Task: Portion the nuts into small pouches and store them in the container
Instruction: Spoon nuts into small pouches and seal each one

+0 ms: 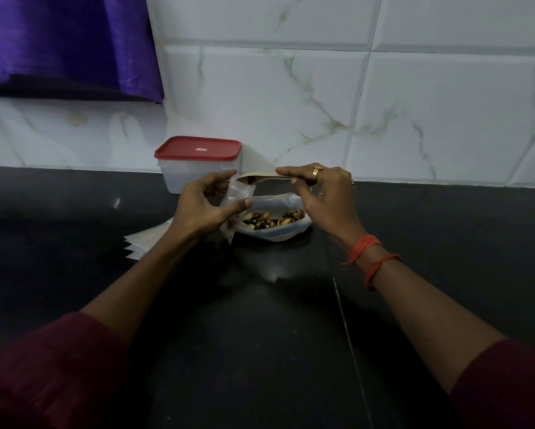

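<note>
Mixed nuts [267, 220] lie in an open clear bag [275, 233] on the black counter. My left hand [204, 205] is closed on a small clear pouch [236, 199], held upright just left of the bag. My right hand [322, 193] grips a pale wooden spoon [260, 178], held level above the bag with its bowl at the pouch's mouth. A translucent container [179, 178] with a red lid [198, 148] stands behind my left hand, lid on, against the wall.
Several flat empty pouches [142, 243] lie fanned on the counter under my left wrist. A marbled white tile wall [383, 103] rises behind. Purple cloth [64, 44] hangs at the upper left. The counter [275, 335] is dark and glossy.
</note>
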